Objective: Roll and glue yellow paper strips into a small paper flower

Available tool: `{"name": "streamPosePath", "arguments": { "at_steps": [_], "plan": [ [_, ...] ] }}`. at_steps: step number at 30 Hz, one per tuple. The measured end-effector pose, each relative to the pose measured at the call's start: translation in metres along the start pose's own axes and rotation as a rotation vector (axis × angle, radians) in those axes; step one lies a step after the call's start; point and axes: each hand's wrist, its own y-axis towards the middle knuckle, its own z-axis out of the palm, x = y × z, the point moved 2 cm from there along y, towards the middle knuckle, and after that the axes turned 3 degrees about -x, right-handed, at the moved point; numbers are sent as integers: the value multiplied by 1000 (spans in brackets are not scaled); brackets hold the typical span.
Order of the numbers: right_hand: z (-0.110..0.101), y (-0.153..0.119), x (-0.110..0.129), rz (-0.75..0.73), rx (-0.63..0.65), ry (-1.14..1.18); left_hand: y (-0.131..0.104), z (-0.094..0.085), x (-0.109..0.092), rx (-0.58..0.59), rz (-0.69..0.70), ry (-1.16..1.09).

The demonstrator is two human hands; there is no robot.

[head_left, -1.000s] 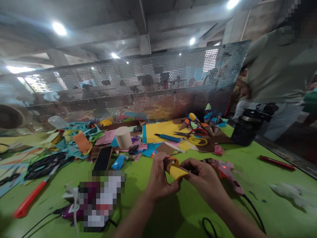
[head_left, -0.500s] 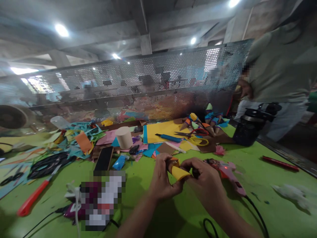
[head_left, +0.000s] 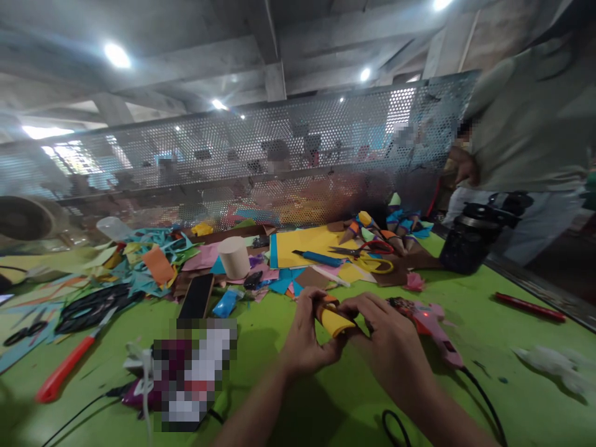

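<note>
above the green bench (head_left: 493,347), left hand (head_left: 303,338) and right hand (head_left: 392,338) share a pinching grip on a curled yellow sheet (head_left: 334,320).

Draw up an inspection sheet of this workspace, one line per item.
Surface: green table, visible between the items.
Job's things: yellow curled piece, held up; pink glue gun on the table, red light showing.
Clutter: scraps heaped at left; scissors and blue cutter lie behind the hands.
Hands: left hand holds the yellow curled piece; right hand at its edge, grip partly hidden.
Cables: black cable from the glue gun; white cable at near left.
Surroundings: perforated screen behind; person standing at right.
</note>
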Motion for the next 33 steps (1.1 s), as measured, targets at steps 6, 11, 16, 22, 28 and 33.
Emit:
{"name": "streamPosePath", "arguments": {
  "at_steps": [6, 11, 16, 22, 28, 33],
  "plan": [
    [-7, 9, -1, -148, 33, -227, -2, 0, 1, 52, -37, -39],
    [-14, 19, 4, -291, 152, -358, -1, -1, 2, 73, -46, -47],
    [-21, 26, 12, -375, 220, -469, -2, 1, 0, 72, -59, -33],
    [-23, 29, 16, -382, 223, -475, 1, 0, -5, 34, -20, -21],
    [-21, 28, 14, -379, 203, -393, 1, -1, -3, 28, -28, -68],
    [-21, 28, 13, -371, 227, -358, -1, 0, 0, 88, -103, -149]
  ]
}}
